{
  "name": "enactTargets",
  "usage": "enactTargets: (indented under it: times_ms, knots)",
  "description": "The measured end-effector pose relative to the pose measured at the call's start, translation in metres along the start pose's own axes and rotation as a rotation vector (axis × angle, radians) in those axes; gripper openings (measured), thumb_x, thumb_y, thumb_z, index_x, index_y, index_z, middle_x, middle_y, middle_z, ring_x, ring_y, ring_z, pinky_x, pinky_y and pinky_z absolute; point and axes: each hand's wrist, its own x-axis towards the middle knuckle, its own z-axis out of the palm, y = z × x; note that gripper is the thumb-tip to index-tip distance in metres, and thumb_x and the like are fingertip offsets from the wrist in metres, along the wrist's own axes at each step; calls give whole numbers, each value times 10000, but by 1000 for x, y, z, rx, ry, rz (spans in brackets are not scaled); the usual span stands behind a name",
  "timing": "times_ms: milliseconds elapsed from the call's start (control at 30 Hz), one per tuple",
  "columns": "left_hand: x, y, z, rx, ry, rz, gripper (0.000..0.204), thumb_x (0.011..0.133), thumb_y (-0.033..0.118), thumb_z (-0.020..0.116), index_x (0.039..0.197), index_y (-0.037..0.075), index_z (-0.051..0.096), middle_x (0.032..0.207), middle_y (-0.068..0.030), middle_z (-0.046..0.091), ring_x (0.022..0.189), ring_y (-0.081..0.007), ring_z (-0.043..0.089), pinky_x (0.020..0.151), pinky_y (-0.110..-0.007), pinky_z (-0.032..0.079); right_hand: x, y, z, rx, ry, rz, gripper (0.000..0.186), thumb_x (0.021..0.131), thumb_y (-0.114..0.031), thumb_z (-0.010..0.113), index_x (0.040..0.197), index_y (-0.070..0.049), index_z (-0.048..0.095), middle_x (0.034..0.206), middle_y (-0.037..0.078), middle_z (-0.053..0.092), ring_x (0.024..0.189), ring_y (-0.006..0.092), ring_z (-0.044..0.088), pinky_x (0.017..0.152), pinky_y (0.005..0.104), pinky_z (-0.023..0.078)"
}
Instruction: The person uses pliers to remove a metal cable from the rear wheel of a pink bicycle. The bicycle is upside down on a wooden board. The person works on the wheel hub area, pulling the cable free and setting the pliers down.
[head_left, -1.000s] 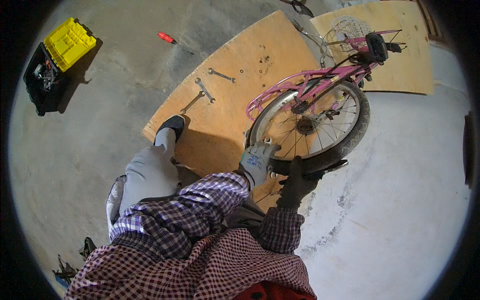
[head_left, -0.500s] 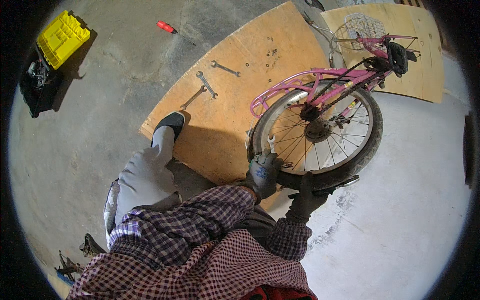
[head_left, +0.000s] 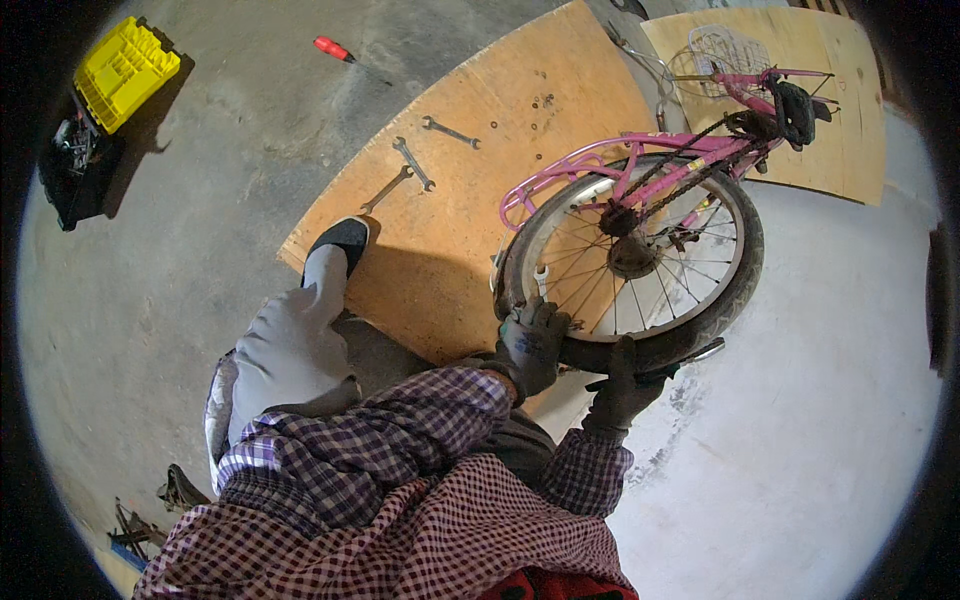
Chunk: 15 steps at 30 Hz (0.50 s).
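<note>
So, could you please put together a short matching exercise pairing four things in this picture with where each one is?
Things:
1. red-handled screwdriver
2. three spanners
3. left hand
4. yellow organiser case

Places:
A. on the tyre of the pink bicycle's wheel
B. on the bare concrete floor, beyond the top edge of the plywood board
C. at the upper left edge of the view, beside a black toolbox
D. lying on the plywood board

Pairs: 1-B, 2-D, 3-A, 4-C
</note>
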Motion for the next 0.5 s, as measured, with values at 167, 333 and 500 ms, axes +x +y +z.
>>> enactTargets:
  times_ms: [167,333,500]
  knots:
    - [7,10,-15,159,-98,14,425,723,107,760,1136,54,670,1059,-191,672,983,-434,654,863,-524,524,-2,0,2,31,-15,26,572,825,-76,888,1305,24,593,1176,116,700,968,216,699,840,338,607]
    - [9,39,-28,700,-100,302,402,714,43,715,1111,54,658,1081,-197,651,1044,-441,633,877,-509,524,-1,6,5,10,-4,-19,609,820,-74,893,1336,18,582,1217,123,687,1027,235,690,889,365,598]
    - [5,31,-19,701,-118,266,424,751,78,687,1172,68,641,1211,-188,642,1184,-414,605,972,-497,502,-1,2,-2,7,-33,66,707,797,-86,913,1390,21,544,1326,148,640,1162,256,643,1000,390,550]
